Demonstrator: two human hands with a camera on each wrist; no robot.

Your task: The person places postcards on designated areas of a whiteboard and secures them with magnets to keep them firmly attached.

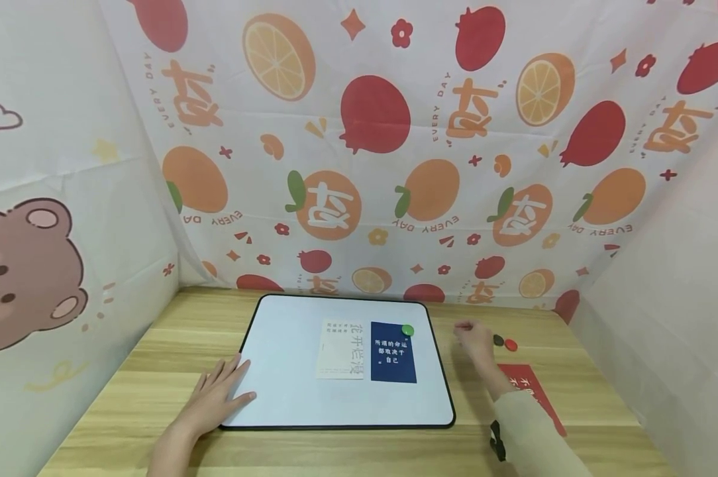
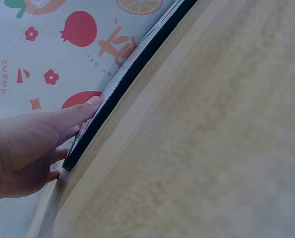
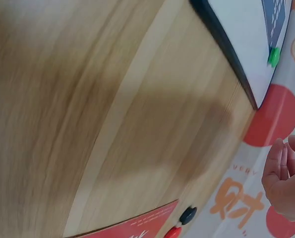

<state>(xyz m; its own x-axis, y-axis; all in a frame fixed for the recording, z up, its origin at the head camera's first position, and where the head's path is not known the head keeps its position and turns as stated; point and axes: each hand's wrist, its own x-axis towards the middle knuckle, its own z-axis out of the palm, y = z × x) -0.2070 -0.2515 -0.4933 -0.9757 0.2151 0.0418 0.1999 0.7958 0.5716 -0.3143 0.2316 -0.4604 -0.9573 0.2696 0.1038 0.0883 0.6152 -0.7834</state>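
The white rectangular board with a black rim (image 1: pixel 287 351) is laid flat on the pale wood-grain table (image 1: pixel 335 456), its left edge touched by the left hand (image 1: pixel 212 396), whose fingers are spread apart. The right hand (image 1: pixel 475 340) is held beside its right edge, fingertips drawn together; whether anything is pinched cannot be told. The board's long axis is aligned left to right.

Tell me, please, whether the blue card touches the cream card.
Apart: the head view shows a strip of bare board between the blue card and the cream card.
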